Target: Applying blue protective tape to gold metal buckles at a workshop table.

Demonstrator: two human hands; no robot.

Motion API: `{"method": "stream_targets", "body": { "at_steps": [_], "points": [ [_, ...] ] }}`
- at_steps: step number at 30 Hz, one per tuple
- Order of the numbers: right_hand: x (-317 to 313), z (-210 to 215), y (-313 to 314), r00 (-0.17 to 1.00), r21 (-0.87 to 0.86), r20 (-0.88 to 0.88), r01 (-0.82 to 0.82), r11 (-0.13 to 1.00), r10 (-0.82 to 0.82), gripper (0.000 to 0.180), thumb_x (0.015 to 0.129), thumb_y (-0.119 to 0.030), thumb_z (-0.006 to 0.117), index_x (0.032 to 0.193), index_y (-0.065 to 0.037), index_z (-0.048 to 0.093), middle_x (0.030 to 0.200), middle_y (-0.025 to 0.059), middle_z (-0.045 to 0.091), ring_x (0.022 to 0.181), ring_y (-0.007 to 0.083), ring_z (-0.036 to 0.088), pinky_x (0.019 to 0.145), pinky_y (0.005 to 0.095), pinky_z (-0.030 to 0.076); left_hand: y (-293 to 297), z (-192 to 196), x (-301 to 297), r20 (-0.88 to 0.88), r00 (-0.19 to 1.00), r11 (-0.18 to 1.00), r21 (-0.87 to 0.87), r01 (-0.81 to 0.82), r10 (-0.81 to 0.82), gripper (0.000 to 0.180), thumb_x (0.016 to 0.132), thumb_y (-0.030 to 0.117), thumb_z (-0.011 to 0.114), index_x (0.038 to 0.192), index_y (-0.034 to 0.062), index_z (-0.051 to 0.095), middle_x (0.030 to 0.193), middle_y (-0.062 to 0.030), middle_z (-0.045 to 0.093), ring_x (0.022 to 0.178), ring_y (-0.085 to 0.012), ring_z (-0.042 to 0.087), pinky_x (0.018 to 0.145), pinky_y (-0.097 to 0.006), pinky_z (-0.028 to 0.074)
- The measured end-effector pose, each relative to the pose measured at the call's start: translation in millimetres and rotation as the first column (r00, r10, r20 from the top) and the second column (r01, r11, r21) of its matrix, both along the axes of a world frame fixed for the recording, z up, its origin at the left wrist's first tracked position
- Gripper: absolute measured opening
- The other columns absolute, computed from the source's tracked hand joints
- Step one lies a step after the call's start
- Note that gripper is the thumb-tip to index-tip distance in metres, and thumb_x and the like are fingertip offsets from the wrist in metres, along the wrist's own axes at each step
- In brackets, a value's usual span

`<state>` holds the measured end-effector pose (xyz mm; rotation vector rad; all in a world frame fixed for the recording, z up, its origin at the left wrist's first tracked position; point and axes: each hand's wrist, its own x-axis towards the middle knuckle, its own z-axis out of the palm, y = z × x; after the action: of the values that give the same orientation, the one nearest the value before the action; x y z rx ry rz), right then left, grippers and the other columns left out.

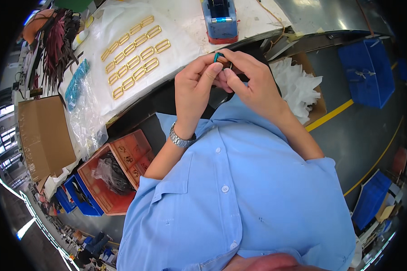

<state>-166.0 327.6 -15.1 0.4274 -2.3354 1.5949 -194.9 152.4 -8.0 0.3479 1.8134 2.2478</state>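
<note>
Pinching a small, glossy teal-and-dark piece [218, 57], partly hidden, between bare left hand [195, 81] and bare right hand [252, 77] — held close by the front edge of the white-topped bench [255, 20], right of rows of gold-coloured, rectangular metal buckles [128, 67]

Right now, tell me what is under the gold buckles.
Under the four rows of gold buckles lies a white sheet, showing through their openings. What is beneath the sheet there is covered and cannot be seen.
</note>
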Motion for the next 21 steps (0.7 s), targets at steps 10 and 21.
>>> {"method": "stream_targets", "body": {
  "at_steps": [10, 21],
  "points": [
    [-6, 14, -3, 0.974, -0.153, 0.185, -0.102, 0.983, 0.130, 0.039, 0.109, -0.015, 0.062, 0.145, -0.002, 0.063, 0.104, 0.0139, 0.074, 0.079, 0.0171, 0.072, 0.071, 0.0358, 0.059, -10, -4, 7, 0.101, 0.989, 0.991, 0.060, -0.117, 0.111, 0.026, 0.112, 0.012, 0.060, 0.122, -0.0085, 0.071, 0.089, -0.0094, 0.075, 0.071, -0.0148, 0.072, 0.066, -0.029, 0.062],
    [-9, 18, -4, 1.000, 0.271, 0.002, -0.017, 0.962, 0.017, 0.012, 0.103, -0.011, 0.066, 0.101, -0.002, 0.074, 0.082, 0.0126, 0.075, 0.066, 0.0260, 0.072, 0.061, 0.0349, 0.055, -18, 1, 19, 0.155, 0.986, 0.998, 0.014, -0.067, 0.064, 0.023, 0.112, 0.013, 0.061, 0.113, -0.0069, 0.072, 0.084, -0.0076, 0.073, 0.068, -0.0125, 0.070, 0.064, -0.028, 0.061]
  ]
}}
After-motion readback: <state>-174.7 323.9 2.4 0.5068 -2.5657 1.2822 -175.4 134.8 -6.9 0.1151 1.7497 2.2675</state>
